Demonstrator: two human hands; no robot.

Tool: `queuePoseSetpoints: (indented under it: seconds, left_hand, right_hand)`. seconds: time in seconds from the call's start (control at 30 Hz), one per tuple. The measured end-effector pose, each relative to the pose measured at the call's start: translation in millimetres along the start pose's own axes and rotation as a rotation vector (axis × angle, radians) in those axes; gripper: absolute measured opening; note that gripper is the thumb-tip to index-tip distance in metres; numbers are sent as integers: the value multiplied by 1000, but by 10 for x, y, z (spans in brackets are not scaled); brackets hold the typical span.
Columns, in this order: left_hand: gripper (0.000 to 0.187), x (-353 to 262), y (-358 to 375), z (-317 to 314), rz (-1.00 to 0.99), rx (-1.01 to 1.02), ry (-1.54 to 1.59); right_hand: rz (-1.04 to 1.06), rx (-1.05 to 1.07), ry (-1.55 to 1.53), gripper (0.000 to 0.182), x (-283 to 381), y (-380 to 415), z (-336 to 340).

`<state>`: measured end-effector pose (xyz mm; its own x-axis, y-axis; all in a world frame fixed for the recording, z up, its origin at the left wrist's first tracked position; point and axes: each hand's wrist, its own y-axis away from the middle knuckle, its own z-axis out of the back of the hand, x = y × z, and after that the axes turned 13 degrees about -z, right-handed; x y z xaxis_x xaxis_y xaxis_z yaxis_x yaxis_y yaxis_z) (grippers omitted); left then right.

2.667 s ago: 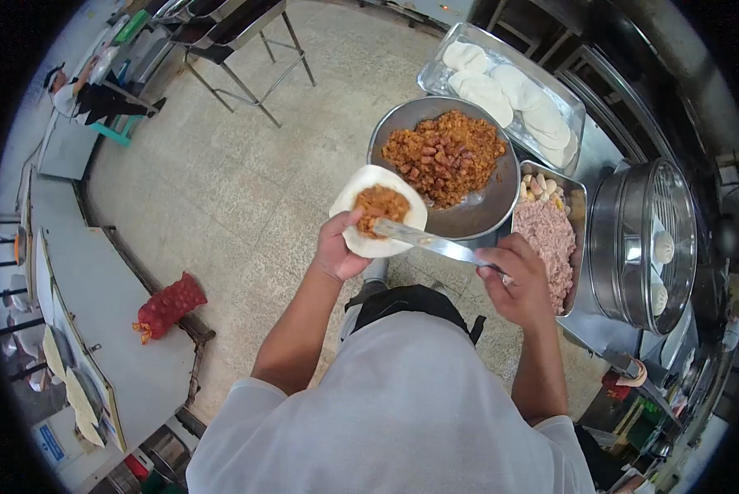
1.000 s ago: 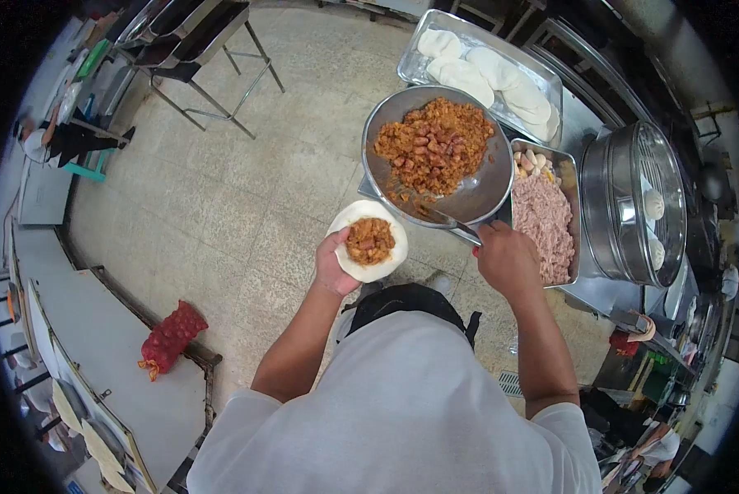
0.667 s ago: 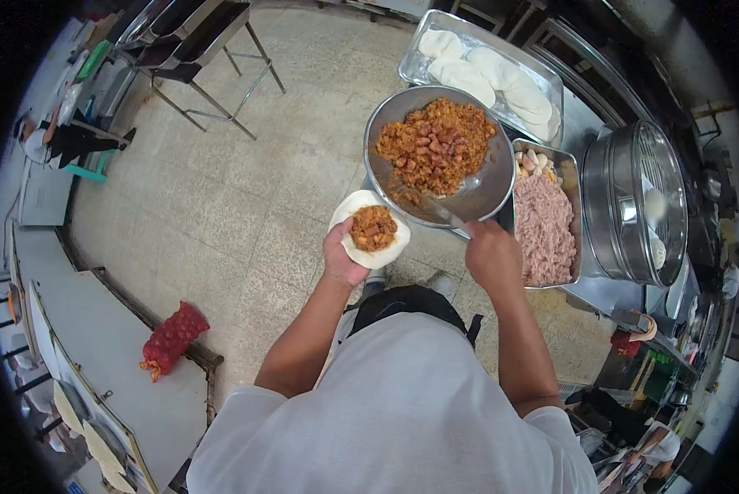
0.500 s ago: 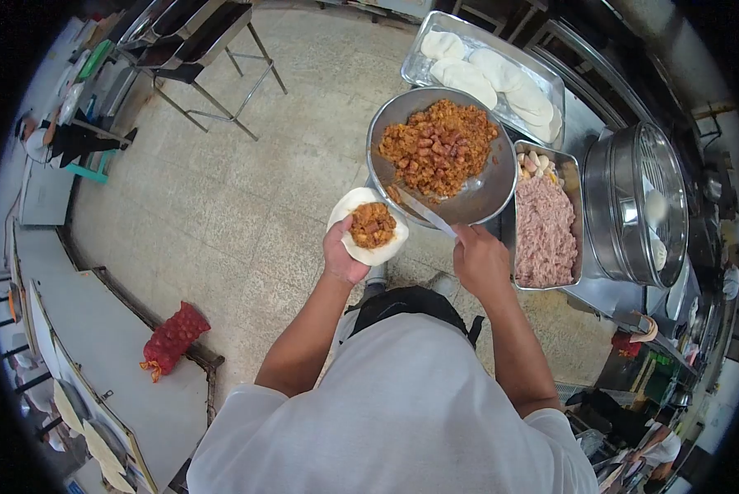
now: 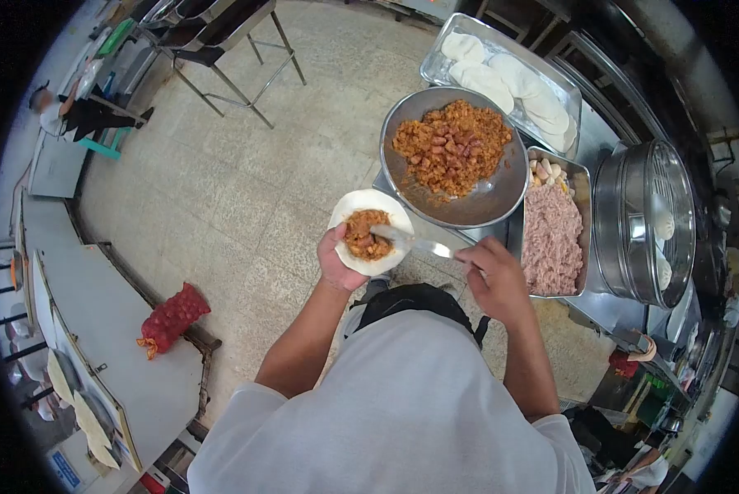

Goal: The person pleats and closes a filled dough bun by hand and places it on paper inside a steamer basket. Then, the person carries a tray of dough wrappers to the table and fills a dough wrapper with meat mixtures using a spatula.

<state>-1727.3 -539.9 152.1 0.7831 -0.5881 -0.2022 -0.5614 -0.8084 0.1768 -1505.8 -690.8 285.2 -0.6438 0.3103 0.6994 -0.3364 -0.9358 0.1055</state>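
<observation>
My left hand (image 5: 340, 262) holds a round dough wrapper (image 5: 396, 216) from below, its thumb over the edge. A mound of orange-brown filling (image 5: 364, 234) with chunks lies in the wrapper's middle. My right hand (image 5: 498, 277) is closed on the handle end of a flat metal spatula (image 5: 423, 244); its blade touches the filling. Just beyond, a large steel bowl (image 5: 460, 216) contains more of the same filling (image 5: 452, 148), topped with reddish meat pieces.
Flat dough rounds (image 5: 509, 78) lie on a metal tray (image 5: 573, 115) behind the bowl. To the right are a pan (image 5: 585, 222) of pinkish minced filling and stacked steamers (image 5: 620, 222). A red mesh sack (image 5: 174, 317) sits at left. Another person (image 5: 65, 115) is at far left.
My right hand has brought the spatula from the bowl's near edge left to the wrapper, pressing its blade into the filling. My left hand still holds the wrapper.
</observation>
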Motion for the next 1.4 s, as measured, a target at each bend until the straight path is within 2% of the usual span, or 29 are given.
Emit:
queuePoseSetpoints:
  seconds: [0.07,0.13,0.23,0.3,0.4,0.53,0.6,0.7,0.83,0.93,1.07,1.13,1.17,1.23,1.27,1.37,1.4]
  left_hand:
    - [62,51,3,-191,6,35,42]
    - [62,157,-21,-460,2,73,77]
    - [61,387,-110,-464,20,48,-21]
    - [60,577,-89,-539,27,68,-85]
    - [58,922,-60,-707,196,61,28]
    - [60,1441,-36,-853,232,96,-41]
    - [66,1675,-20,-871,124,157,-82]
    - [67,1949,11,-991,70,182,-136]
    - [63,2194,104,-1063,74,212,-119]
    - [61,2285,174,-1019,51,120,-140]
    - [60,2246,325,-940,63,94,-136]
    - [60,2172,402,-845,135,63,-14]
    - [60,2128,449,-810,141,64,-14]
    - [61,2050,513,-752,186,39,-14]
    - [62,1998,513,-713,222,99,-15]
    - [63,1869,550,-659,216,62,-1]
    - [66,1820,549,-667,185,70,4]
  right_hand:
    - [-62,-30,-54,26,-21,45,81]
    - [7,-91,-50,26,-153,62,66]
    - [43,-127,-53,27,-409,126,239]
    - [67,-163,-23,28,-500,233,604]
    - [158,-67,10,30,-650,452,1082]
    - [166,-167,99,31,-932,715,1412]
    - [121,-230,53,30,-1057,874,1567]
    - [42,-299,-12,29,-1301,1020,1649]
    - [20,-287,0,29,-1515,1129,1651]
    - [88,-216,3,29,-1600,1195,1601]
    - [140,-204,23,31,-1607,1190,1608]
    - [193,-88,19,30,-1552,1156,1639]
    - [188,-92,20,30,-1524,1126,1591]
    - [192,7,236,28,-1468,1050,1493]
    - [185,3,245,28,-1431,1038,1504]
    - [129,1,332,28,-1336,1084,1583]
    - [57,-76,292,30,-1341,1148,1656]
